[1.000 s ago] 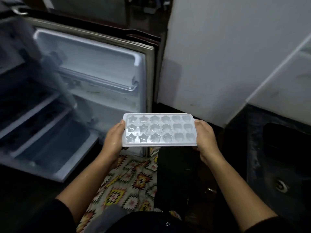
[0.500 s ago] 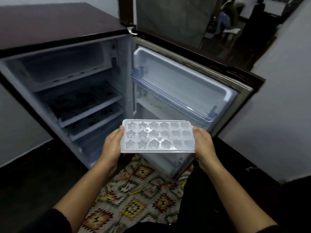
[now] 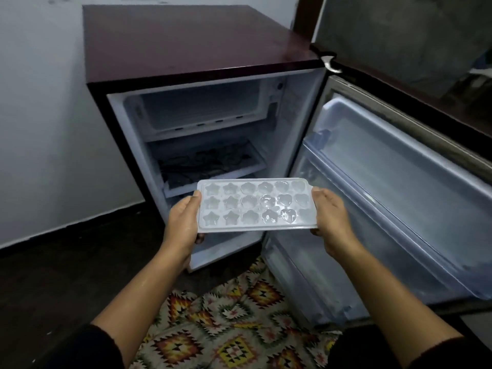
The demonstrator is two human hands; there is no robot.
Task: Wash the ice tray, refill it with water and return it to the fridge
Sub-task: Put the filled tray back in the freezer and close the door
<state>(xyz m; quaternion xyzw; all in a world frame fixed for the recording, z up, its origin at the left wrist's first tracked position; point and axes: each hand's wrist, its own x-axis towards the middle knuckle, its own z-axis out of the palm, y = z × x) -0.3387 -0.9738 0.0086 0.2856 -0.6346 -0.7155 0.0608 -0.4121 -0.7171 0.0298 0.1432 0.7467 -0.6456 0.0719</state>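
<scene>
The tray (image 3: 257, 205) is pale, milky plastic with a flat rim all round. It has three rows of six moulds: stars in the two left columns, flowers in the middle, hearts on the right. A few cells right of centre glint as if wet, but I cannot tell whether every cell holds water.

It is held level in the air, in front of the open fridge (image 3: 186, 41), about at the height of its lower part. The left hand (image 3: 183, 222) grips the left short end, thumb on the rim and fingers curled beneath, one fingertip showing under the near edge. The right hand (image 3: 331, 222) grips the right end the same way, with its fingers hidden below.

The tray covers much of the fridge's lower inside. On the shelf (image 3: 213, 161) above it lies something dark and tangled that is too dim to make out. The door (image 3: 386, 169) stands wide to the right, its far edge cut off. Any lettering inside is too blurred to read. A patterned rug (image 3: 226, 323) lies underfoot.
</scene>
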